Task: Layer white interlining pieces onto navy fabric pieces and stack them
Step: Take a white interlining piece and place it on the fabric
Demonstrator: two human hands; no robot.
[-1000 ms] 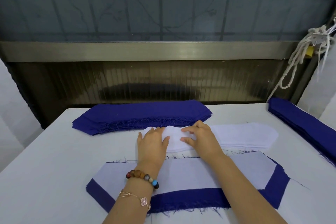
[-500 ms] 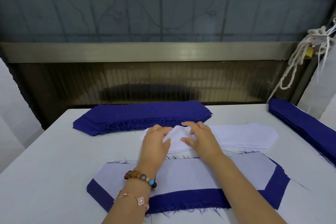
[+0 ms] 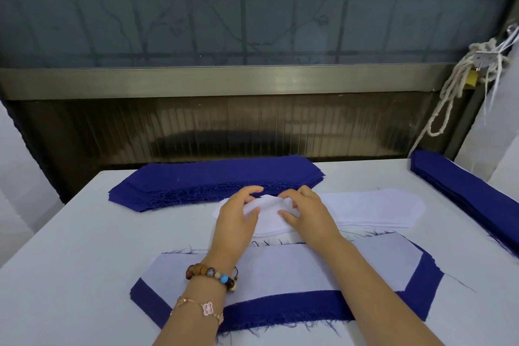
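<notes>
interlining stack [image 3: 376, 209]: white, flat, angled ends
top piece [image 3: 268, 212]: I see it puckered
left hand [image 3: 236, 222]: fingers pinch it
right hand [image 3: 311, 215]: fingers pinch it
navy stack [image 3: 219, 177]: frayed edges

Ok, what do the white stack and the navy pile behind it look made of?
The white stack: thin, matte sheets, probably nonwoven interlining; edges cut clean, no fraying. The navy pile: matte woven cloth, it seems; loose threads fray along its front edge.
</notes>
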